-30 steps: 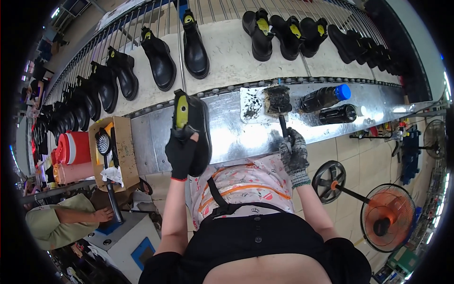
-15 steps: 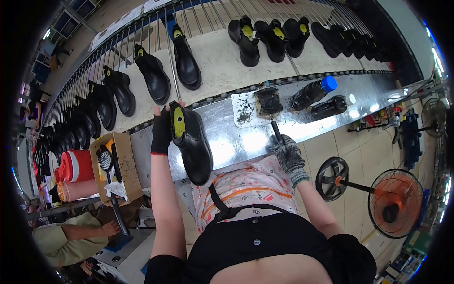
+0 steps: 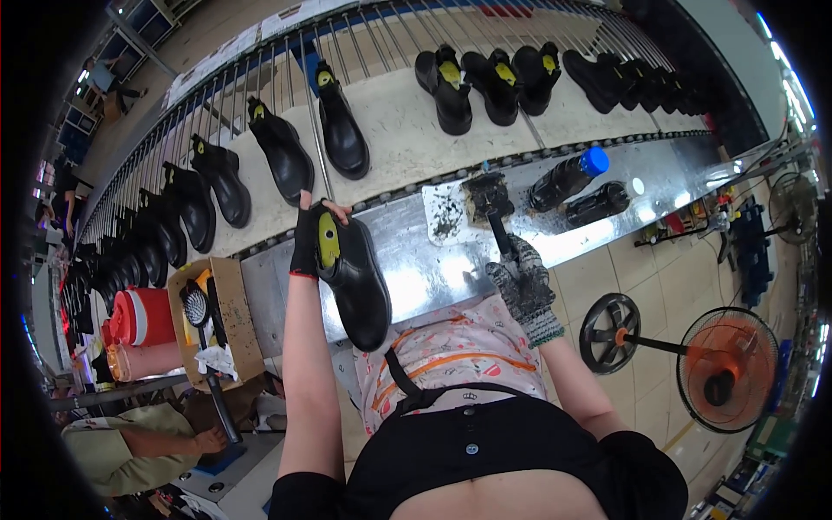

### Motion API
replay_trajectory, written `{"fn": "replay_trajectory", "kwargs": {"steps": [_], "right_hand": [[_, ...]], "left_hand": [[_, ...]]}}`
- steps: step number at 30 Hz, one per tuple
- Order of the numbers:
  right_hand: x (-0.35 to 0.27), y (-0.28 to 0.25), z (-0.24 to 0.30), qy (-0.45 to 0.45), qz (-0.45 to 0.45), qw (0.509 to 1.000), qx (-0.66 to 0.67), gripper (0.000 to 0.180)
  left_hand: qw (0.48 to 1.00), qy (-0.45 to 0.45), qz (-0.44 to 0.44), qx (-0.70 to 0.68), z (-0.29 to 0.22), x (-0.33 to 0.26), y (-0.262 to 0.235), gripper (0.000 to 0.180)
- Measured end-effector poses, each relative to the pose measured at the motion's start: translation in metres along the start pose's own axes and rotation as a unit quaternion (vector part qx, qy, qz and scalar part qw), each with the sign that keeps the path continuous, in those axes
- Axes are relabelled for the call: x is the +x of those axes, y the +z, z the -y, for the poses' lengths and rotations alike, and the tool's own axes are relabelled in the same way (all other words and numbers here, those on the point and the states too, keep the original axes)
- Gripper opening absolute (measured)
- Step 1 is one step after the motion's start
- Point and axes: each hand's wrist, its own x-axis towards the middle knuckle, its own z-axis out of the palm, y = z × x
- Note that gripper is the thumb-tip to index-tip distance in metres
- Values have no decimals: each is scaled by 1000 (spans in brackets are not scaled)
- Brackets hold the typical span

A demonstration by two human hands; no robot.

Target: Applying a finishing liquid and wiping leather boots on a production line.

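My left hand, in a black glove with bare fingertips, grips a black ankle boot by its collar. The boot tilts toe toward me, over the near edge of the metal bench, and its yellow-green insole shows. In a grey knit glove, my right hand is closed round a dark-handled tool, probably a brush. The tool's far end touches a black-smeared block on a stained white sheet. Beyond that hand are a dark bottle with a blue cap and another dark bottle lying down.
Several black boots line the roller conveyor behind the bench. At left are a cardboard box with a round brush, a red jug and another person's hand. An orange fan stands at right.
The tool in my right hand has moved from the block's near edge up onto the block. My left fingers have shifted on the boot's collar, while the boot remains in nearly the same place.
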Motion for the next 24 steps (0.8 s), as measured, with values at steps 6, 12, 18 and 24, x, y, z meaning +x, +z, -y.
{"fn": "replay_trajectory", "kwargs": {"steps": [6,12,18,24], "right_hand": [[38,-17,59,-142,-103,984,2,55],[67,-34,97,-171,-160,972,3,54],[91,-46,131,-198,-171,964,54,54],[100,-51,153,-236,-201,948,72,48]], "left_hand": [[999,-26,-26,-14,11,-9,-12,80],[999,-11,-36,17,16,-10,-4,80],[999,-4,-37,17,12,-8,-2,81],[999,-1,-33,7,18,-5,-9,81]]}}
